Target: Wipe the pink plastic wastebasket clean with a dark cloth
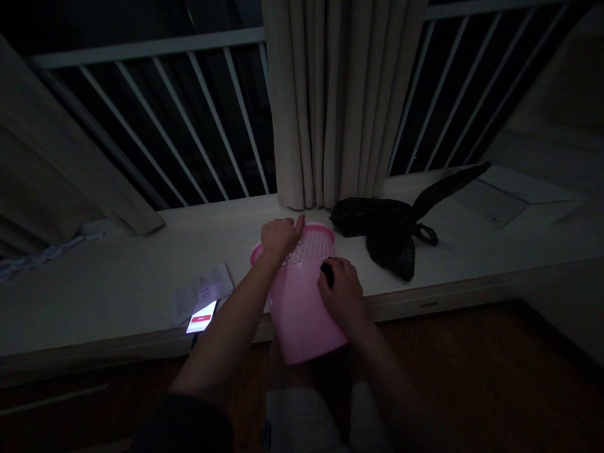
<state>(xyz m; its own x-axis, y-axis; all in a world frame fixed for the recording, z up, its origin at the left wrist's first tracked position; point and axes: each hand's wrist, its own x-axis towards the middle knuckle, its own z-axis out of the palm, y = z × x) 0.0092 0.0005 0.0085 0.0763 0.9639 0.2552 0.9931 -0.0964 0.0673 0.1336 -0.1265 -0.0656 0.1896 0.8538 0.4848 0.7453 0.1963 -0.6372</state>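
A: Start with the big things. Any writing to read?

B: The pale window ledge [117, 264] runs across the whole view, with white railing bars [189, 126] behind it and a beige curtain [330, 100] hanging down to it in the middle. The room is dim and nothing there carries a label.

A: What lies on the ledge?

B: A black plastic bag [387, 229], slumped just right of the curtain's foot, one handle stretched out to the right. It lies just beside the pink bin [302, 314], on the bin's right.

A: Where is that bin?

B: Tilted, rim up over the ledge's front edge, base out over the wooden floor [472, 377] towards the person. Its upper wall is latticed.

A: And smaller things?

B: To the left, a sheet of paper [201, 290], print too faint to read. At its near edge is a phone [202, 316], screen lit, with a red bar whose words are too small to make out.

A: The hands?

B: Apart. The left hand [279, 236] is clamped over the bin's far rim, arm stretched forward. The right hand [344, 296] rests on the bin's side, fingers curled about a small dark thing [327, 274] that I cannot identify.
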